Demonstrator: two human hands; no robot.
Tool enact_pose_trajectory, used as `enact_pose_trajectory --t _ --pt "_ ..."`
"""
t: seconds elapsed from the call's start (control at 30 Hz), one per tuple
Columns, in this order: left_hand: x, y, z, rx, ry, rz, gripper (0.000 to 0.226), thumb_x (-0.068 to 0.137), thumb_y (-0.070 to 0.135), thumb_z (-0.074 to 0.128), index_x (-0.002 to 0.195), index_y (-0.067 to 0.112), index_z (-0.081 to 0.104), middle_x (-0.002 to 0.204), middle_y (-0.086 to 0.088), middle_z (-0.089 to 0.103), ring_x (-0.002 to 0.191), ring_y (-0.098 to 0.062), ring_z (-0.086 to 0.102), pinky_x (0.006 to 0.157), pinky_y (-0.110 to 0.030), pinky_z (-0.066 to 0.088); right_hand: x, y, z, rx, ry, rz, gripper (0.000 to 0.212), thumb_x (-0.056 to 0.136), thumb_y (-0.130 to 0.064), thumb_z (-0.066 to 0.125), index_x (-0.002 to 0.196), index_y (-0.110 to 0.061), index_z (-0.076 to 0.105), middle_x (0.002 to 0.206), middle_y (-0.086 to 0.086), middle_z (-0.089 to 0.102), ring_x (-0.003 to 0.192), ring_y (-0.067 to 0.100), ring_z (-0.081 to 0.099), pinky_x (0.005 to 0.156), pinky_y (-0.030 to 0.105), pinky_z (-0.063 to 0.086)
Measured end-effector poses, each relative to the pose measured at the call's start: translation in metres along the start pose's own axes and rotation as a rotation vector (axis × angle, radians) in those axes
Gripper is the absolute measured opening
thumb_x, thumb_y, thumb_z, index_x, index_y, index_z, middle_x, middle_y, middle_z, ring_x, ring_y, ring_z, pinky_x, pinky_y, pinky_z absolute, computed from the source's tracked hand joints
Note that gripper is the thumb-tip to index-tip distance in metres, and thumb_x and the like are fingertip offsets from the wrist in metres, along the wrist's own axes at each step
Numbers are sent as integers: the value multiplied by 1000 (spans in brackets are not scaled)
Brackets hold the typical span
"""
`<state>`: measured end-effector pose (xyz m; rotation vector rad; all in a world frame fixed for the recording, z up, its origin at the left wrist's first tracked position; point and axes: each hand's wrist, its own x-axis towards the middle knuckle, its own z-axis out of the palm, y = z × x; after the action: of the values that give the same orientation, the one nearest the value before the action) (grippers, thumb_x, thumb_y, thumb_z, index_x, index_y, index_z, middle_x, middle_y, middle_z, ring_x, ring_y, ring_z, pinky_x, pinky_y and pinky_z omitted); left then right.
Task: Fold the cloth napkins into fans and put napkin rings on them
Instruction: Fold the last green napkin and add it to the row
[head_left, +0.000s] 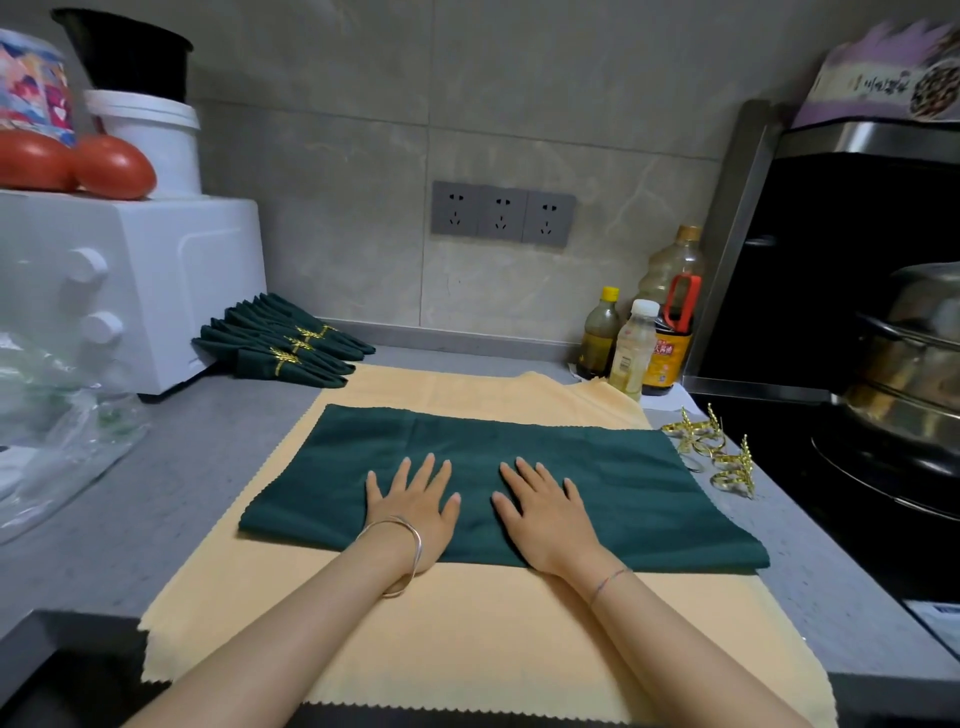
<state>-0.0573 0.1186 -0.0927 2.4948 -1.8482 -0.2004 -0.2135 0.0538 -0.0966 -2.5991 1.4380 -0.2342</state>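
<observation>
A dark green napkin (623, 478), folded in half into a wide rectangle, lies flat on a pale yellow cloth (467, 634) on the grey counter. My left hand (413, 506) and my right hand (545, 512) press flat on its near middle, fingers straight and spread, a small gap between them. Several gold napkin rings (714, 452) lie loose at the napkin's right end. Finished green fans with gold rings (285, 345) are stacked at the back left.
A white oven (156, 291) stands at the left with tomatoes (111, 166) and a white bucket (150, 135) on top. Bottles (636, 348) stand at the back right. A steel pot (909, 353) sits on the black stove at the right. Plastic bags (62, 441) lie at the left.
</observation>
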Motion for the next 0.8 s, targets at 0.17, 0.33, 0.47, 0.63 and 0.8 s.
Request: enact_pose_trajectory --t 0.17,0.33,0.47,0.63,0.8 --pt "4 -30 -3 -5 7 -94 58 100 49 6 152 28 -9 159 6 -14 147 -20 -11 117 -53 -4 -9 41 -10 -7 20 80 59 98 -54 21 151 -30 13 159 -8 6 147 13 1 118 38 1" --pt "7 -54 -8 1 9 -160 62 98 56 6 152 28 -8 159 6 -13 147 -20 -9 117 -52 -2 -16 87 -21 -24 36 176 59 98 -55 23 151 -31 14 159 -8 7 147 12 3 118 35 4" --pt "10 -69 -9 3 20 -185 64 96 60 7 152 31 -6 159 6 -12 147 -21 -8 117 -50 -2 -19 118 -28 -42 41 245 61 98 -55 23 151 -28 13 159 -7 6 147 13 4 119 35 5" --pt "9 -87 -12 -6 41 -220 64 96 60 8 152 31 -5 160 5 -10 147 -21 -7 119 -45 1 -15 137 -32 -27 17 298 60 100 -49 21 152 -20 12 160 -1 4 147 17 3 119 35 6" --pt "10 -87 -10 -32 52 -219 65 96 60 8 152 31 -4 160 4 -10 147 -27 -9 119 -45 -1 19 113 -34 16 132 243 48 99 -40 36 136 -11 43 147 9 38 140 28 26 112 38 22"
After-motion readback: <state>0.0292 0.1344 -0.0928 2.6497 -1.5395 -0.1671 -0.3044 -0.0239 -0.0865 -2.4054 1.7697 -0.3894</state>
